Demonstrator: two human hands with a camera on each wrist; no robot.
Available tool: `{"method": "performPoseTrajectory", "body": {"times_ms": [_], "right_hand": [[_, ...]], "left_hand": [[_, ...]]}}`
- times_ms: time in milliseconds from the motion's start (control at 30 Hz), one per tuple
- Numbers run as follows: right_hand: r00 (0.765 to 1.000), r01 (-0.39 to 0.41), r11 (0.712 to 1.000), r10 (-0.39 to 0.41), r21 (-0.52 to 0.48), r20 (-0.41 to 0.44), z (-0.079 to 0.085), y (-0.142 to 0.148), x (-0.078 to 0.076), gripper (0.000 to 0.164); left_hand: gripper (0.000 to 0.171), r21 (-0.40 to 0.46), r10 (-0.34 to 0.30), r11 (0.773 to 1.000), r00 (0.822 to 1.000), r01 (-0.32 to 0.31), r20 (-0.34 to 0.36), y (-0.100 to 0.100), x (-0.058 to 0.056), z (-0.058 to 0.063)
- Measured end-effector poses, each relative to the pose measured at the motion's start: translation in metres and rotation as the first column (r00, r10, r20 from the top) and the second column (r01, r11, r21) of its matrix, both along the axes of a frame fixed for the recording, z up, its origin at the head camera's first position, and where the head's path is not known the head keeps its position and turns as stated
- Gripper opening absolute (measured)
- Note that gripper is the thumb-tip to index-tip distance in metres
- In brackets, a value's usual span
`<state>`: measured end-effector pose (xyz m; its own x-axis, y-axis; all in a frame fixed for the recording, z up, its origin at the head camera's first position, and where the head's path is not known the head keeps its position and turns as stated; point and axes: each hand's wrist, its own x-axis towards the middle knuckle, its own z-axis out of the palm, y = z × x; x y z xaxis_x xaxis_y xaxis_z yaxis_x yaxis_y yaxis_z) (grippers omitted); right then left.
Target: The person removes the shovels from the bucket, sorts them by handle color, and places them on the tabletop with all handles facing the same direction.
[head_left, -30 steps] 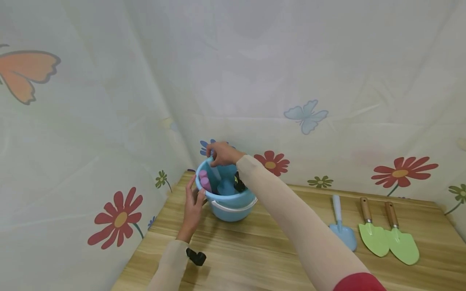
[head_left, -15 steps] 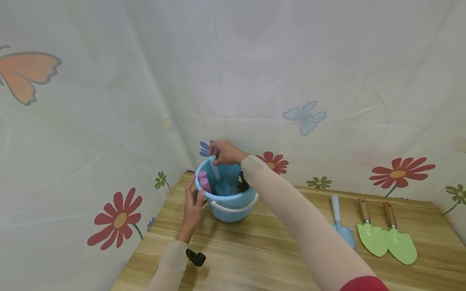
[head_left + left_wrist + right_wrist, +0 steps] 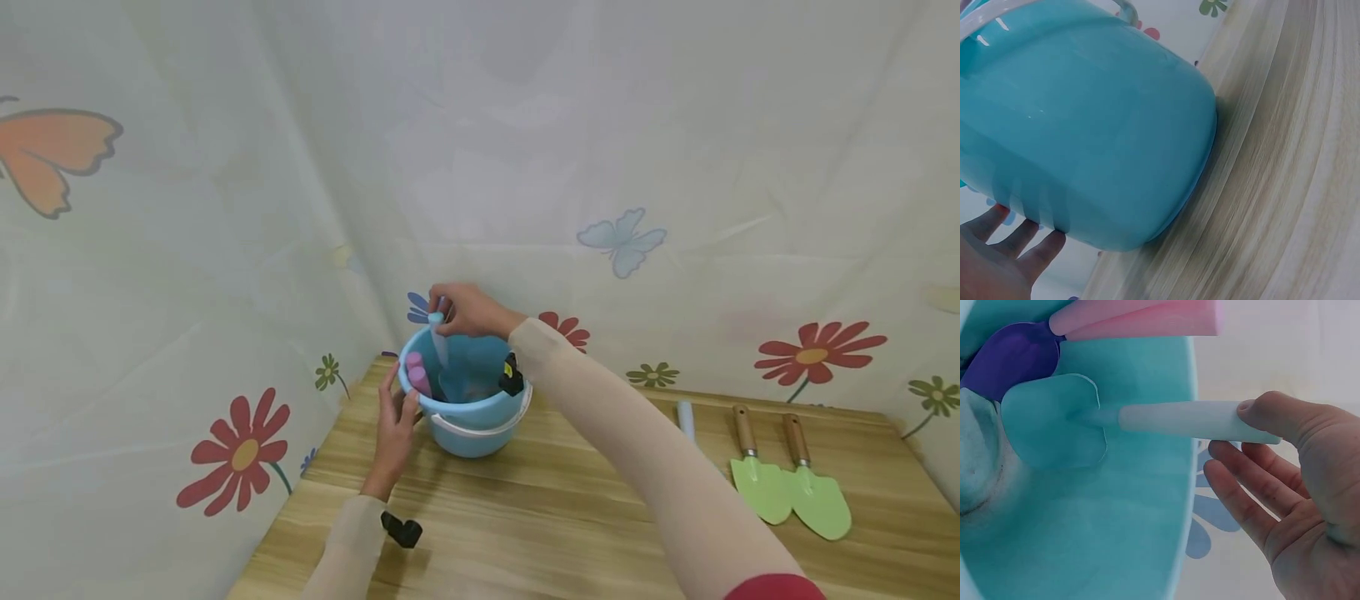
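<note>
My right hand [image 3: 472, 310] pinches the end of a pale handle between thumb and fingertips. It belongs to a small blue trowel [image 3: 1054, 422], whose blade points down inside the light blue bucket [image 3: 476, 417]. The handle end stands above the rim. Against the bucket's outer left side rests my left hand [image 3: 393, 429], its fingers [image 3: 1044, 253] fairly straight and spread, touching the wall. Inside the bucket, pink handles [image 3: 1147, 317] lean beside the held trowel, one joined to a purple blade [image 3: 1016, 359]. Another pale blue piece [image 3: 975, 450] lies low in the bucket, partly cut off.
To the right on the wooden table [image 3: 480, 517] lie two green trowels [image 3: 821, 504] with wooden handles. Another blue trowel [image 3: 686, 419] is mostly hidden behind my right sleeve. A flower-printed cloth [image 3: 495, 167] hangs behind and at the left of the table.
My right hand has risen slightly, raising the trowel in the bucket so its handle end stands higher and the blade hangs more upright. The left hand stays against the bucket.
</note>
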<state>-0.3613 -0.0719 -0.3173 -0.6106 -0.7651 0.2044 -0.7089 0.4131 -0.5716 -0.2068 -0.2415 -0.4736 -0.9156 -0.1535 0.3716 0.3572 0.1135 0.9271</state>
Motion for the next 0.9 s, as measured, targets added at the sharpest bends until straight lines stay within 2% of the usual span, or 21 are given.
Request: {"method": "performPoseTrajectory", "body": {"times_ms": [200,333,500,900], "right_hand": [[1.0,0.022,0.993,-0.024,-0.118,-0.02,0.003,0.011,0.002,0.028],[0.999,0.038,0.982,-0.04,-0.187,-0.007,0.004,0.018,0.004,0.029],[0.997,0.049,0.963,-0.061,-0.265,-0.038,0.008,0.027,0.008,0.03],[0.991,0.058,0.93,-0.097,-0.362,-0.09,0.021,0.043,0.022,0.03]], "left_hand": [[0.061,0.015,-0.003,1.0,1.0,0.003,-0.004,0.001,0.002,0.005],[0.061,0.017,0.003,1.0,1.0,-0.003,-0.004,0.0,0.002,0.005],[0.061,0.018,0.007,1.0,1.0,-0.007,-0.013,-0.001,0.002,0.005],[0.061,0.012,0.005,1.0,1.0,-0.005,-0.017,-0.002,0.002,0.004]]}}
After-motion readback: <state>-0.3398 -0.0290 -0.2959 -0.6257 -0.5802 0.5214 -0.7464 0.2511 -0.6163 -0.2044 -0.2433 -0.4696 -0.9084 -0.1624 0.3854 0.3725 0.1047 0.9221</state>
